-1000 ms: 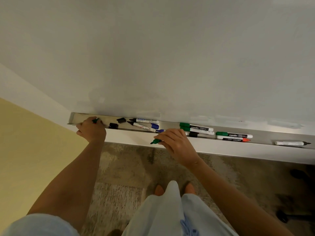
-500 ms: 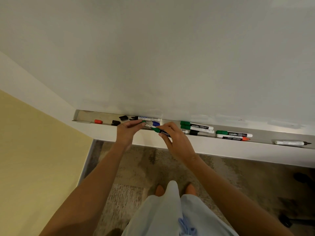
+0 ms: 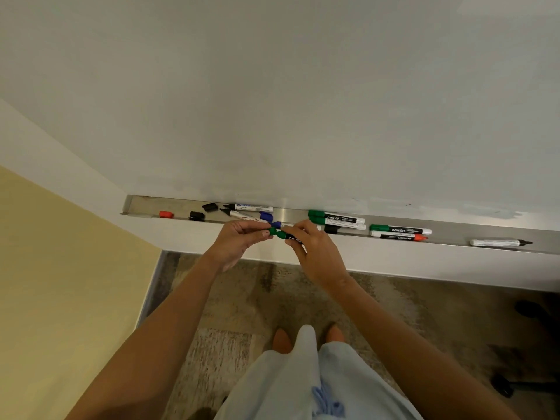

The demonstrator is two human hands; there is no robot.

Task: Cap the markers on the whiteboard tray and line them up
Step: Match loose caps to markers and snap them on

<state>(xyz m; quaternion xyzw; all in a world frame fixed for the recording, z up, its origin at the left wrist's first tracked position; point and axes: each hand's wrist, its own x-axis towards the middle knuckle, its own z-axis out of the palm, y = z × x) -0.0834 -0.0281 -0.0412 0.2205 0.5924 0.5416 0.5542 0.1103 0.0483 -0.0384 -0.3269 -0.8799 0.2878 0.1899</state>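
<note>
Head view, green cap point(image 3: 273, 232) pinched by left hand point(image 3: 239, 241), green marker point(image 3: 290, 237) gripped by right hand point(image 3: 315, 253), touching

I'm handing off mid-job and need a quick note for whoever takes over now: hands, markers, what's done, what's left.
Left hand pinches a small green cap at the tip of the green-ended marker with a black label, which the right hand grips in front of the long metal whiteboard tray. Whether the cap is seated cannot be told.

Done: three green-capped markers lie capped in the tray.

Left: two uncapped black-tipped markers, an uncapped red-tipped marker and an uncapped black-tipped marker far right; loose red cap and black caps lie at the left end. Then line all up.
</note>
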